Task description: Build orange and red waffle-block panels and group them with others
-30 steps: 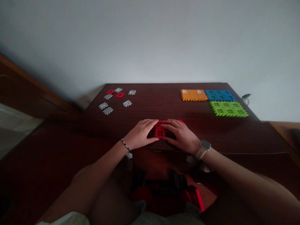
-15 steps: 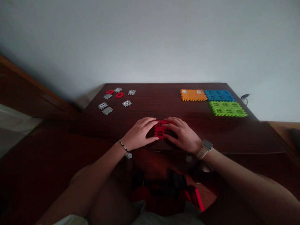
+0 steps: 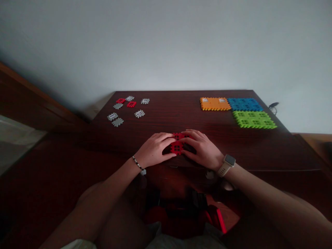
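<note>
Both my hands rest at the table's front edge, holding red interlocking plastic tiles point(image 3: 176, 148) between them. My left hand point(image 3: 155, 150) grips the tiles from the left, and my right hand point(image 3: 199, 150) covers them from the right. Part of the red tiles is hidden under my fingers. Their exact shape cannot be made out. At the far right of the dark wooden table point(image 3: 171, 112) lie a large orange tile point(image 3: 214, 103), a blue tile point(image 3: 245, 104) and a green tile point(image 3: 254, 119), side by side.
Several small grey tiles point(image 3: 117, 121) and small red tiles point(image 3: 131, 104) lie at the table's far left. A black cable point(image 3: 273, 105) shows beyond the right corner. A wall point(image 3: 166, 45) rises behind. Red and black objects point(image 3: 218, 219) lie near my lap.
My hands have stayed around the red tiles, with small shifts of the fingers and tiles. The whole view has moved slightly.
</note>
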Motion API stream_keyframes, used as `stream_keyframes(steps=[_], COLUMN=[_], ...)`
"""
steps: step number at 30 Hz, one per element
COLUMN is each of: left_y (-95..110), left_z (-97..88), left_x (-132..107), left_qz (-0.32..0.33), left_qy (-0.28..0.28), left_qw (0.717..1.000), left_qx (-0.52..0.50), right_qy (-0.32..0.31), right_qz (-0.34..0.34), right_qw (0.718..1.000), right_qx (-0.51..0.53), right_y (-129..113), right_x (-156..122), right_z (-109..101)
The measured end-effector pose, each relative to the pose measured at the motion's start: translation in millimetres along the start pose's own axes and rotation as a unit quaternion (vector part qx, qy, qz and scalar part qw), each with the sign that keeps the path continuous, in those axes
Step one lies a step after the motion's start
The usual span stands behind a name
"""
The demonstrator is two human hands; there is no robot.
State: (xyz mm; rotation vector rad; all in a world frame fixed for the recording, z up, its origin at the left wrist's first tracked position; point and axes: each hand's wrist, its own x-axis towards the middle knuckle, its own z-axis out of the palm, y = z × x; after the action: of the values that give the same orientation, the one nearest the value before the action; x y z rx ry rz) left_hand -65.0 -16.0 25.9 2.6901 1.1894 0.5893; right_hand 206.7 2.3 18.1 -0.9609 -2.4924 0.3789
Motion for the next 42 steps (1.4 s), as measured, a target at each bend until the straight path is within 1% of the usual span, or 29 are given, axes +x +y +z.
stream_keyframes(steps=[9, 16, 21, 30, 35, 42], left_y=[-8.9, -11.5, -12.1, -10.6, -9.9, -10.3], left_z=[11.1, 14.0, 16.0, 18.8, 17.6, 17.2], left_x=[6.5, 11.9, 16.3, 18.4, 18.4, 19.1], left_qz=[-0.003, 0.006, 0.012, 0.024, 0.016, 0.018], left_qy=[0.011, 0.022, 0.027, 0.038, 0.031, 0.038], left_qw=[1.0, 1.0, 0.999, 0.999, 0.999, 0.999], left_qx=[-0.005, -0.011, -0.017, -0.022, -0.022, -0.021], right_qy=[0.013, 0.03, 0.03, 0.032, 0.031, 0.031], right_qz=[0.003, 0.003, 0.002, 0.0, 0.003, 0.004], right_qw=[1.0, 1.0, 1.0, 0.999, 0.999, 0.999], right_qx=[-0.015, 0.006, 0.007, -0.006, -0.007, -0.006], right_y=[10.4, 20.8, 24.6, 22.2, 20.9, 21.1], right_x=[1.1, 2.6, 0.8, -1.1, 0.0, 1.7], right_z=[2.4, 0.9, 0.3, -3.1, -3.8, -3.0])
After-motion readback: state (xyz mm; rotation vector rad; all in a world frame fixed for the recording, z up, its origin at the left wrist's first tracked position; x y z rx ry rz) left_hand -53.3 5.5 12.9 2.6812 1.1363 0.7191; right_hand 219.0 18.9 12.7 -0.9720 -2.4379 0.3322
